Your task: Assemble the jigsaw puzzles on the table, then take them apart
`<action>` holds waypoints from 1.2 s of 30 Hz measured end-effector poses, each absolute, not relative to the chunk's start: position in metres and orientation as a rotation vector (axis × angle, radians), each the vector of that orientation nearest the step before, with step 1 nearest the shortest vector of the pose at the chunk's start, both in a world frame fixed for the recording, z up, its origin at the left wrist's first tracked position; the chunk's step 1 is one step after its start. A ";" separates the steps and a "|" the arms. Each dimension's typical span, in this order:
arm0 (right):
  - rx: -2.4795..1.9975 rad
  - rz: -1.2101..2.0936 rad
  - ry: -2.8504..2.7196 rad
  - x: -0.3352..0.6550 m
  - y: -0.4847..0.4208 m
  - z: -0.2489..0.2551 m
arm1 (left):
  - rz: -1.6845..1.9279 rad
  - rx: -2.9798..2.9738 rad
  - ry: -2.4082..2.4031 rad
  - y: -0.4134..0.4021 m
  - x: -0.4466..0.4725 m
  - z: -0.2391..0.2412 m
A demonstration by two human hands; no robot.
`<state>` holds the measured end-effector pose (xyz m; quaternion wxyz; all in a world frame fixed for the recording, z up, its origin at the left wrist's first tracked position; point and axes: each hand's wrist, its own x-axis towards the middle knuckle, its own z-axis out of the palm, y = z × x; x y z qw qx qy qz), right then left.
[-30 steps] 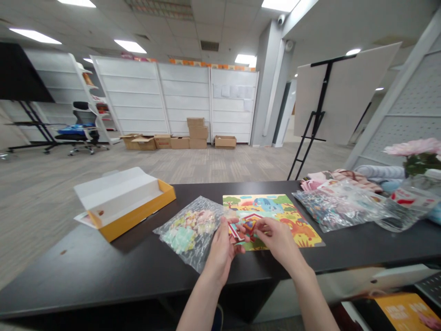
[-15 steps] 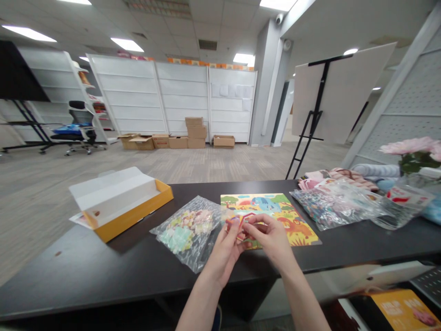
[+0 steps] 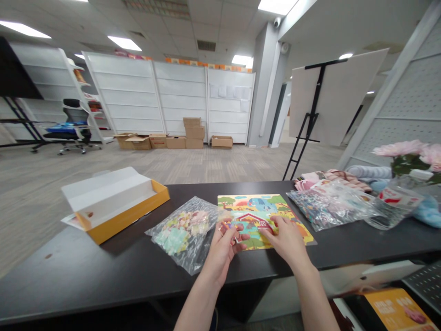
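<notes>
A colourful animal puzzle board (image 3: 292, 220) lies flat on the black table (image 3: 103, 271) in front of me. My left hand (image 3: 222, 248) is closed in a pinch on a few small puzzle pieces (image 3: 228, 228) at the board's near left edge. My right hand (image 3: 287, 239) rests on the board with its fingers stretched flat. Its fingertips press beside a red barn piece (image 3: 254, 219) that lies on the board. A clear plastic bag of pastel puzzle pieces (image 3: 181, 229) sits just left of my left hand.
An open yellow box with a white lid (image 3: 113, 202) stands at the left of the table. More clear bags of pieces (image 3: 330, 207), folded cloth (image 3: 337, 177) and pink flowers (image 3: 403, 149) crowd the right end. An easel (image 3: 310, 119) stands on the floor behind.
Both hands held the red barn piece together above the board's near edge. Now the piece lies on the board, my right hand pressing flat by it; my left hand still pinches small pieces.
</notes>
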<state>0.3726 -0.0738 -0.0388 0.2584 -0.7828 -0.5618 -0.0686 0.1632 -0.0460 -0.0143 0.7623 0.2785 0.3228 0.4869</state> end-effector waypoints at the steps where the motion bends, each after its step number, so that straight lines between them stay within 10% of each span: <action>1: -2.130 -0.194 -1.536 0.373 -0.074 -0.040 | 1.073 0.631 0.712 -0.047 0.164 -0.014; 24: -2.051 -0.080 -1.346 0.398 -0.080 -0.034 | 1.023 0.619 0.635 -0.049 0.175 -0.016; 36: -1.680 0.543 -1.059 0.407 -0.079 -0.032 | 1.014 0.508 0.651 -0.047 0.174 -0.010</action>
